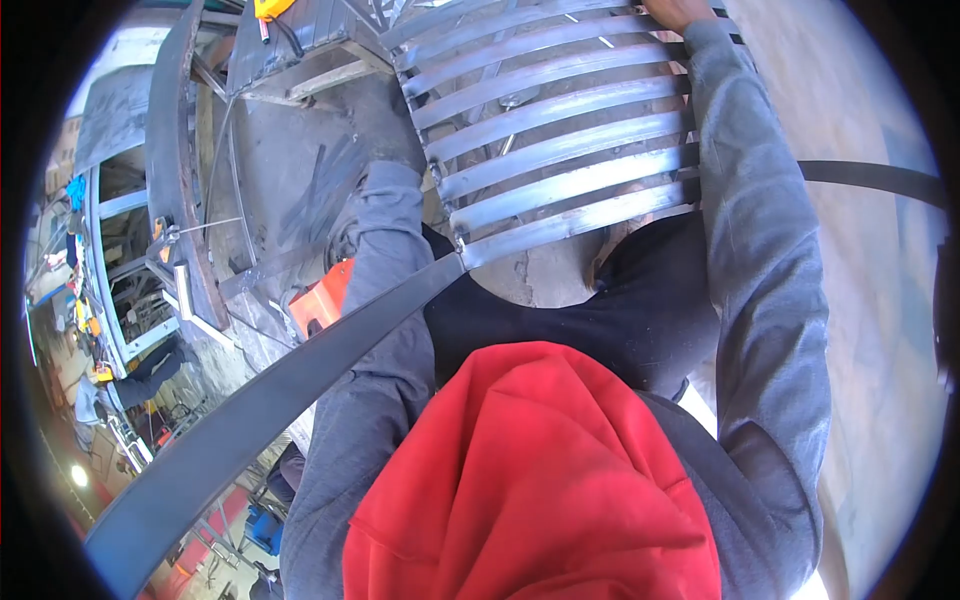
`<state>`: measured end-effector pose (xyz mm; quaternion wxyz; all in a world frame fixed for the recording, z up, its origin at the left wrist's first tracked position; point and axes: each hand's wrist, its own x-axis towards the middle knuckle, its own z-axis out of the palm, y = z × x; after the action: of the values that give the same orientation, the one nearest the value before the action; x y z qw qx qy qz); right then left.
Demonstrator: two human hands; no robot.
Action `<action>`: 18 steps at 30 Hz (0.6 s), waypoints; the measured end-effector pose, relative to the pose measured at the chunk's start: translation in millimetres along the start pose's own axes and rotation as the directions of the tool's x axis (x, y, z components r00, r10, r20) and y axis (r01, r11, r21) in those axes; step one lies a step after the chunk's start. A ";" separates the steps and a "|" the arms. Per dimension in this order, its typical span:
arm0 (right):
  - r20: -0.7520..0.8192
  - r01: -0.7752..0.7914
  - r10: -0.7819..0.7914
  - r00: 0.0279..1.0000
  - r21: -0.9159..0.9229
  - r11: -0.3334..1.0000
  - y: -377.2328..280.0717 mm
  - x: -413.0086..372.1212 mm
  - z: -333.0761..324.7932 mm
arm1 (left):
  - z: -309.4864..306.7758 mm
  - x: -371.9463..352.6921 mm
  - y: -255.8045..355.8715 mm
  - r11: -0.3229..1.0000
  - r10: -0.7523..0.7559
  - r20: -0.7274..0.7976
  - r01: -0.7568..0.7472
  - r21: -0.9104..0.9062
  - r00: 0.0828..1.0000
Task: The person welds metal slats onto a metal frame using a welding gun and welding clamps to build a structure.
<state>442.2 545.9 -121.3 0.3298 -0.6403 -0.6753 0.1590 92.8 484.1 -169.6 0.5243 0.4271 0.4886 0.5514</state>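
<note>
A grille of curved flat metal slats (560, 165) spans the top middle, with weld spots along its left edge. My right hand (682, 12), partly cut off by the top edge of view, grips the grille's far right end. My right sleeve runs along the slat ends and hides several of them. My left hand (385, 125) looks dark and blurred, close beside the grille's left edge; its fingers do not show clearly. A long flat metal strip (270, 395) stretches from the grille's lower left corner across my left forearm.
A metal bench (310, 65) bears a yellow tape measure (272, 8) at the upper left. An orange object (322, 298) lies beside my left forearm. Metal frames (125, 260), tools and scraps crowd the left side. A dark strip (870, 180) sticks out past my right arm.
</note>
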 end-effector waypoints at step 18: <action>-0.083 0.068 -0.083 0.993 -0.175 0.982 10.6 1.8 6.0 | 1.1 -45.8 -25.3 0.976 -0.195 0.157 0.176 0.129 0.968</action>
<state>446.5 550.3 -132.0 0.3094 -0.6468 -0.6947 0.0586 101.8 437.9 -192.5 0.5879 0.4537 0.5110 0.4329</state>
